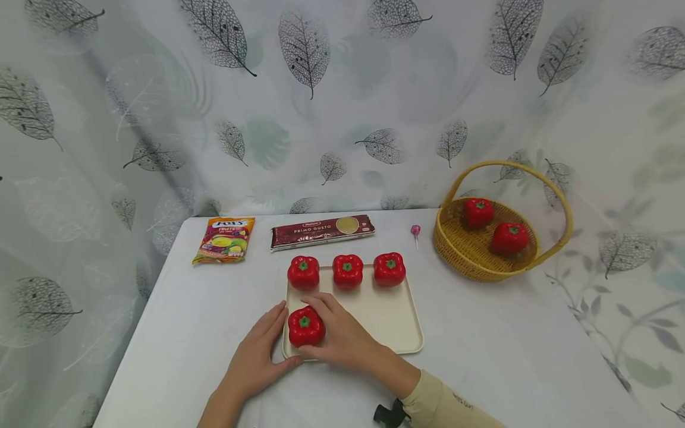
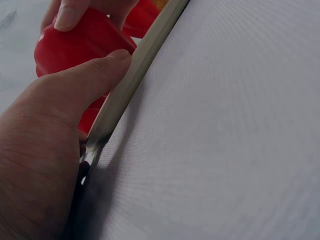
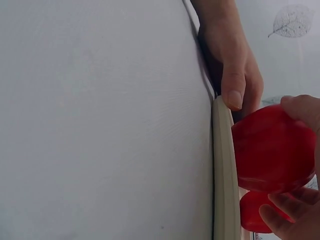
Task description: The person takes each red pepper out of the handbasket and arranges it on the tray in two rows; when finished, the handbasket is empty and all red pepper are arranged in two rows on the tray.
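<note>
A cream tray lies on the white table with three red bell peppers along its far side: left pepper, middle pepper and right pepper. My right hand grips a fourth bell pepper at the tray's near left corner, fingers on its far side and thumb on the near side. My left hand touches that same corner. Its fairly straight fingers lie along the left edge, and in the left wrist view its thumb rests at the rim.
To the right stands a yellow wicker basket with a tall handle and two red bell peppers inside. Behind the tray are an orange candy bag, a long dark red packet and a pink lollipop. A leaf-patterned curtain hangs behind.
</note>
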Action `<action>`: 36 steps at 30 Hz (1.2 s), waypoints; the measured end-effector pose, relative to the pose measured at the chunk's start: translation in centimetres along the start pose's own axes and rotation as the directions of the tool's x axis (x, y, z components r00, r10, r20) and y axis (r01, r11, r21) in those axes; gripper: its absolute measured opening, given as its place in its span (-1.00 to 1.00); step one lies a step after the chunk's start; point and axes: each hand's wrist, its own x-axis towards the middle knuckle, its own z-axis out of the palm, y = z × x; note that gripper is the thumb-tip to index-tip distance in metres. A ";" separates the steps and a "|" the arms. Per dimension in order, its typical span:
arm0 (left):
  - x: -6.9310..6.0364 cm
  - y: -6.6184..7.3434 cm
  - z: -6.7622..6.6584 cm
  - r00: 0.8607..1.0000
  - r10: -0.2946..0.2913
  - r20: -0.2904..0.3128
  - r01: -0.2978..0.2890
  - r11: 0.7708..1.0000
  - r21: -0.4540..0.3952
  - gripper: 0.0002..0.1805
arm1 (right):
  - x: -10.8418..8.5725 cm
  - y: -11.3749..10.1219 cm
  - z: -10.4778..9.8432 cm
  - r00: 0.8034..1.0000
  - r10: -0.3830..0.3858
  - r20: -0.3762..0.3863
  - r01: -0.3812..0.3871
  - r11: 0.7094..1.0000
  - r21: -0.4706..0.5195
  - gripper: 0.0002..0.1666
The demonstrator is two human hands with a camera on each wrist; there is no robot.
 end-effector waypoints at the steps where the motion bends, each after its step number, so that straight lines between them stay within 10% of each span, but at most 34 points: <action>1: 0.0 0.0 0.0 1.000 -0.002 0.001 0.002 1.000 -0.003 0.27 | 0.0 -0.1 -0.1 1.000 0.000 0.001 0.000 1.000 -0.002 0.13; 24: 0.0 0.1 0.0 1.000 -0.025 0.014 0.026 0.999 -0.026 0.28 | -0.7 -1.3 -6.5 0.987 -0.089 -0.132 0.086 0.996 -0.025 0.03; 36: 0.0 0.3 -0.2 0.999 -0.040 0.026 0.041 0.999 -0.031 0.29 | -1.2 -0.5 -11.4 0.973 0.003 -0.232 -0.015 0.998 -0.054 0.01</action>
